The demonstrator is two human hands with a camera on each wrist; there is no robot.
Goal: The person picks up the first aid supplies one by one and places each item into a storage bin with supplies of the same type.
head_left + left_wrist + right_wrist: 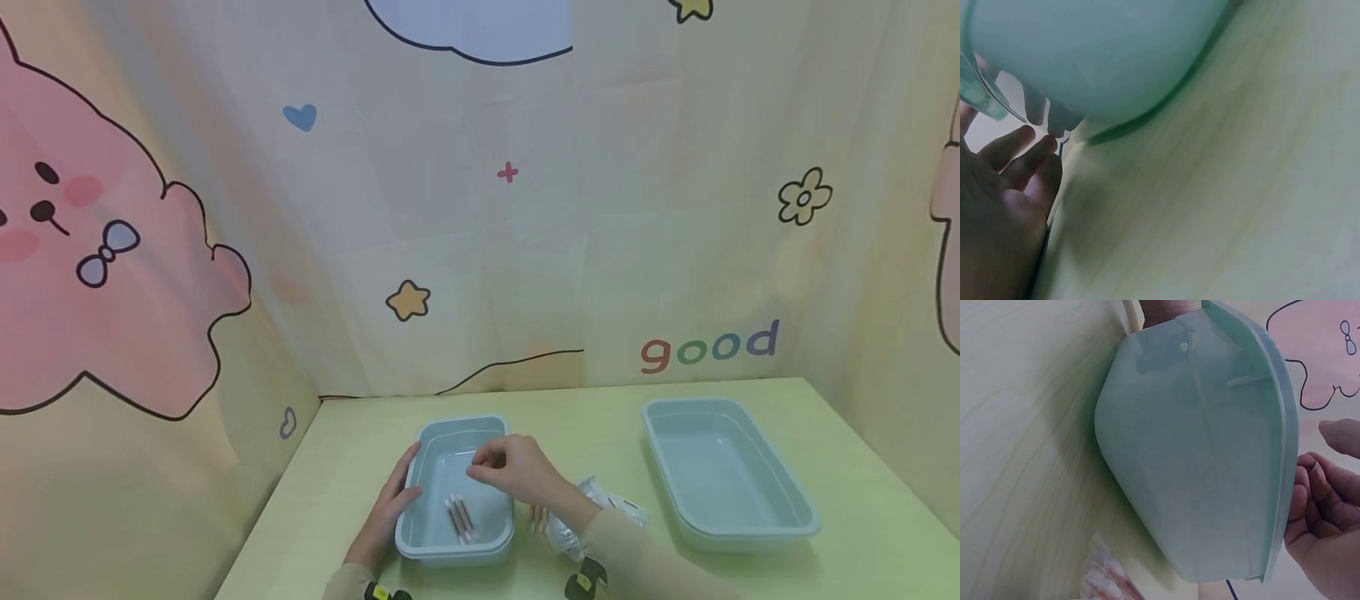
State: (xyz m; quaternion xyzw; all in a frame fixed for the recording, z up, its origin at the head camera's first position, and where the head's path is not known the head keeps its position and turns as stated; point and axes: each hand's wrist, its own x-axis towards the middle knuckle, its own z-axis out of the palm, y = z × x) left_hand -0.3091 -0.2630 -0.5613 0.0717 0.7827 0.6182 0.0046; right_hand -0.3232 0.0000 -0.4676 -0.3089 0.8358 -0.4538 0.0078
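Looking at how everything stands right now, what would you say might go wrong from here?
First, the right sleeve overlaps the plastic packet in the head view; a low arm movement might drag it.

Second, the swabs lie loose in the left bin, so a jolt from the left hand at its rim could roll them askew.

Third, the right hand is near the opposite rim and could bump it.

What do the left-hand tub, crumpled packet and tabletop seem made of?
Tub: probably smooth plastic, from its moulded rim and soft sheen.
Packet: perhaps shiny foil or film; silvery and crinkled.
Tabletop: fairly matt wood or laminate; streaky grain fits both.
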